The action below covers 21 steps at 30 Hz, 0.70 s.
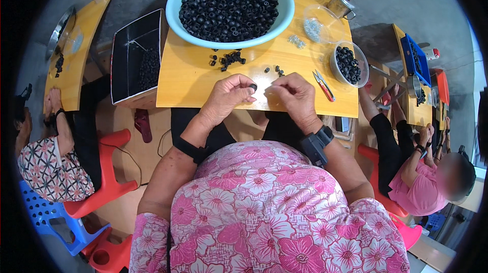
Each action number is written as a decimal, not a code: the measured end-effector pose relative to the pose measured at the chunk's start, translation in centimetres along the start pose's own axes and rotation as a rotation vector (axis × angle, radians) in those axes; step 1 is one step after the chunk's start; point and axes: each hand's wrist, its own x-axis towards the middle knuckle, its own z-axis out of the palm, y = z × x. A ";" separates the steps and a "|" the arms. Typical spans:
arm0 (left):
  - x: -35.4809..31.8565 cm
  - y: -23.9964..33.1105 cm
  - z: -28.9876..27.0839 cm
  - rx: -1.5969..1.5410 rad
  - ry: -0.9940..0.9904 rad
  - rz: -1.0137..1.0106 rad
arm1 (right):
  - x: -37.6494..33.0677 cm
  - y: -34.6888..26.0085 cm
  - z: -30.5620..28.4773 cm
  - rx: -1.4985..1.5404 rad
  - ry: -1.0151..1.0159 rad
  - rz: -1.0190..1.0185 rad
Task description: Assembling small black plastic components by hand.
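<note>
Black piece clamped in the left hand lies just left of the right hand, whose grip state cannot be told.

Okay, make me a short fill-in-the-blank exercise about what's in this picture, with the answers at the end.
1. The left hand holds a small piece coloured ____.
2. The red-handled snips lie to the ____ of the right hand.
3. The large light-blue basin holds ____ black pieces than the clear tub.
4. The wearer's top is printed with pink and white ____.

Missing words: black; right; more; flowers.
</note>
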 end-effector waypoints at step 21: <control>0.8 0.1 -0.9 0.004 0.032 -0.034 | 8.7 2.8 -3.7 -0.628 0.269 -0.103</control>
